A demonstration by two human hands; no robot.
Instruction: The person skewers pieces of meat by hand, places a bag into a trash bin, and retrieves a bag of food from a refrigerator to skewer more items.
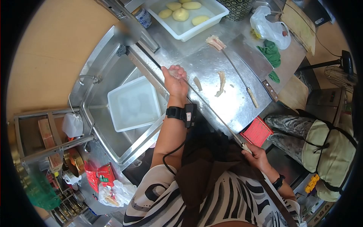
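My left hand (176, 80) is closed around a pale, wet piece of what looks like meat, near the upper part of a long metal skewer (211, 108). My right hand (257, 157) grips the skewer's light handle (246, 148) at the lower right. On the steel counter lies a second skewer (237, 72), with a piece of meat (216, 42) on its tip. Two pale strips lie nearby, a longer strip (221, 84) and a shorter strip (197, 84). A wide cleaver (252, 56) rests flat to their right. My left fingers hide part of the piece they hold.
A white tub (182, 36) of peeled potatoes in water stands at the back. In the sink (99, 113) at left sits another white tub (133, 122). A green cloth (270, 55), a plastic bag (267, 26) and a red basket (257, 131) are at right. Another person's legs (289, 128) show there.
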